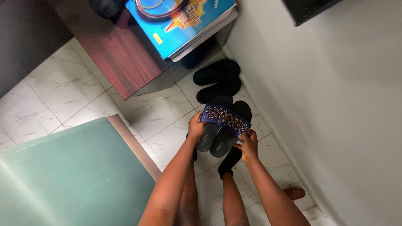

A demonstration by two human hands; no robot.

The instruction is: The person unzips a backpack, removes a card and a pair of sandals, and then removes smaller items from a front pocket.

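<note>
Hands gripping studded slides' ends

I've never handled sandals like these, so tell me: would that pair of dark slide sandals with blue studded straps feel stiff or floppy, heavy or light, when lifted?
The pair of dark slide sandals with blue metal-studded straps probably feels light: the left hand and right hand hold both sandals up by the strap ends alone. The flat soles hang straight, so they seem fairly stiff. The straps look more pliable.

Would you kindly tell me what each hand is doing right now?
Left hand: closed on one end of the pair of black slide sandals with blue studded straps.
Right hand: closed on the other end of the same pair.
</note>
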